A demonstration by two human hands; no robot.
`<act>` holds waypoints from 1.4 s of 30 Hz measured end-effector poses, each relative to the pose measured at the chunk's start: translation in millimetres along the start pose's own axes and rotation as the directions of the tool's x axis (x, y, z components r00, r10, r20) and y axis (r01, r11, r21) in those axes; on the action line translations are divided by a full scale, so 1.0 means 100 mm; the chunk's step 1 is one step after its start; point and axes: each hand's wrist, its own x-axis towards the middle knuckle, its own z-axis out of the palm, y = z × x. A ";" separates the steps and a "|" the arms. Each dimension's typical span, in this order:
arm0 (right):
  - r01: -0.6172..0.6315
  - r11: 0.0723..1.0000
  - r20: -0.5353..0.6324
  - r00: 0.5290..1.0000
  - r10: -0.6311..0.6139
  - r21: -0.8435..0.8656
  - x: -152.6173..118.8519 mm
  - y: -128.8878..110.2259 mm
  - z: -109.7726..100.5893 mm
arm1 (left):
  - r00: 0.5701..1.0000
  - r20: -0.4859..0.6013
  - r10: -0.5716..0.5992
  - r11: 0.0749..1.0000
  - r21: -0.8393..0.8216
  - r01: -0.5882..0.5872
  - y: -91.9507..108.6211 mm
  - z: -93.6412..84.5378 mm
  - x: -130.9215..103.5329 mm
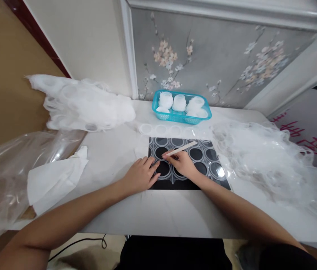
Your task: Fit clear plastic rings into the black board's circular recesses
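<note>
On the table lies a black mat (172, 185) topped by a clear plastic sheet with rows of ring-shaped outlines (196, 154). My right hand (184, 163) is closed round a flat white stick (183, 148), tilted up to the right, its lower end at a ring in the sheet's left part. What that end touches is too small to tell. Resting on the left edge of the sheet, my left hand (142, 173) has its fingers spread near the same rings and holds nothing.
A blue basket (182, 119) at the back holds stacks of white round pieces (179, 102). Behind the mat lies a clear strip with round holes (160, 129). Piles of translucent plastic sheets stand at left (88, 105) and right (268, 161). White paper (54, 180) lies front left.
</note>
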 end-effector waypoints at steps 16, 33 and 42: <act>0.415 0.675 0.074 0.878 -0.474 -0.610 0.35 0.05 -0.35 | 0.994 0.046 -0.103 0.958 -0.263 0.112 -0.12 0.02 0.02; 0.162 0.945 -0.027 0.984 -0.177 -0.284 -0.22 0.00 -0.62 | 0.973 -0.098 -0.211 0.865 -0.483 0.139 -0.29 -0.05 0.29; 0.270 0.905 0.166 0.960 -0.226 -0.328 -0.34 -0.01 -0.72 | 0.968 0.115 -0.222 0.905 -0.344 0.248 -0.04 -0.07 0.84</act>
